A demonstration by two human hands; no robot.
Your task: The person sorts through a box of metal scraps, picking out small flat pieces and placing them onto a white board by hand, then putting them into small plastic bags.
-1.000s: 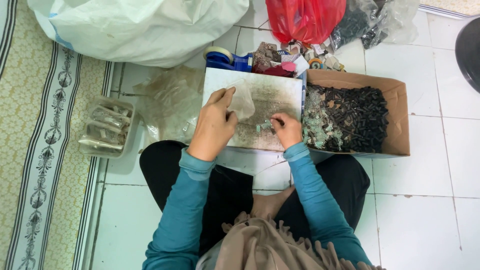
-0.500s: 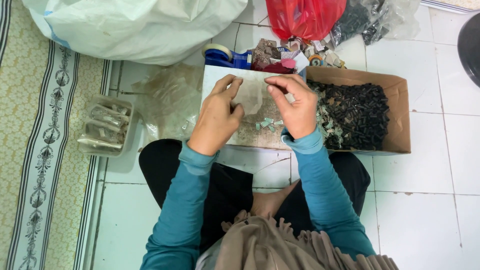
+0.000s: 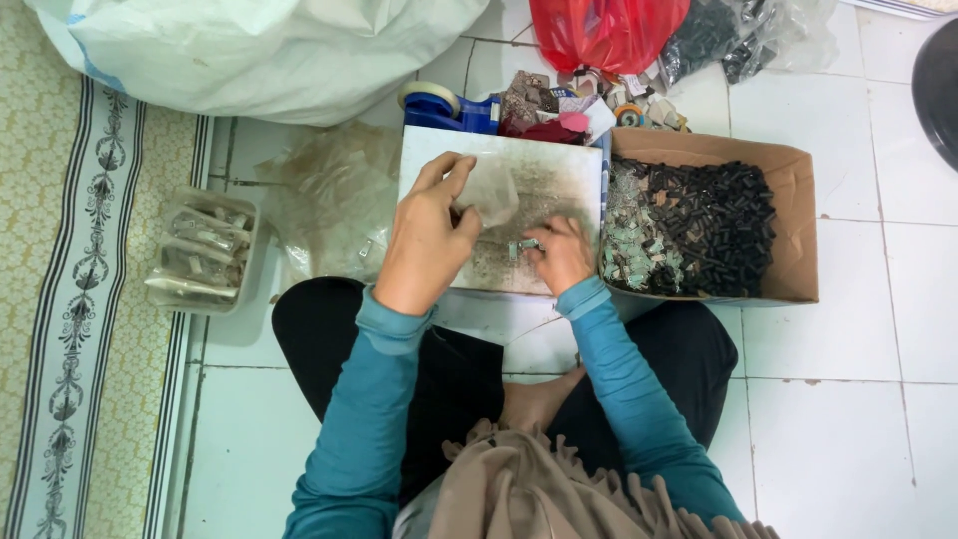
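Note:
I sit on a tiled floor with a stained white board (image 3: 559, 175) across my lap. My left hand (image 3: 427, 235) holds a small clear plastic bag (image 3: 494, 190) above the board's left half. My right hand (image 3: 559, 255) rests on the board near its front edge, fingers pinched on small metal parts (image 3: 526, 246). Right of the board stands a cardboard box (image 3: 793, 235) with black and silvery small parts.
A clear tub (image 3: 205, 250) of filled bags sits on the left by a patterned mat (image 3: 60, 299). A heap of clear bags (image 3: 334, 195), a blue tape dispenser (image 3: 444, 105), a big white sack (image 3: 269, 45) and a red bag (image 3: 604, 30) lie behind.
My right hand came down from the bag's mouth to the small parts near the board's front edge. My left hand stays up holding the clear bag.

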